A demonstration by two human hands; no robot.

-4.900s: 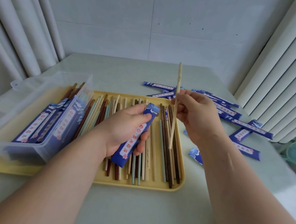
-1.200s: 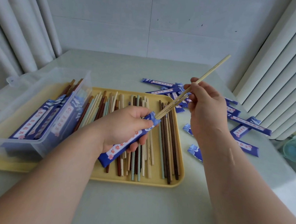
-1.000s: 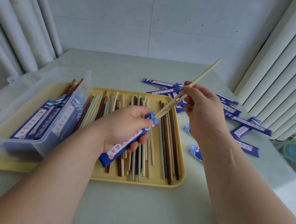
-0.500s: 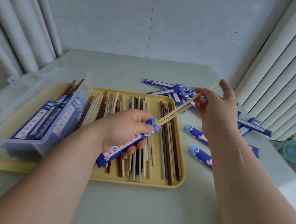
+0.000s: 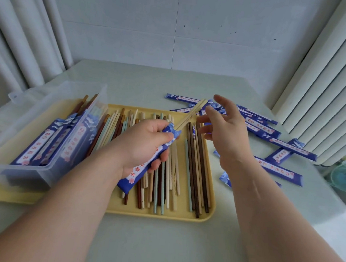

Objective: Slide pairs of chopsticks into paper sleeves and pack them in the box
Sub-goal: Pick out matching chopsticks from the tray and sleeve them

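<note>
My left hand grips a blue paper sleeve above the yellow tray. A pair of pale wooden chopsticks sticks out of the sleeve's top end, most of its length inside. My right hand hovers just right of the chopsticks with fingers spread, holding nothing. Loose chopsticks in brown, cream and mint lie side by side in the tray. A clear plastic box on the tray's left end holds several sleeved pairs.
Several empty blue sleeves lie scattered on the pale table to the right of the tray. White curtains hang at the left and right, a wall stands behind. A small teal fan sits at the far right edge.
The chopsticks have slid deeper into the sleeve. My right hand has let go of them and opened its fingers. My left hand still holds the sleeve.
</note>
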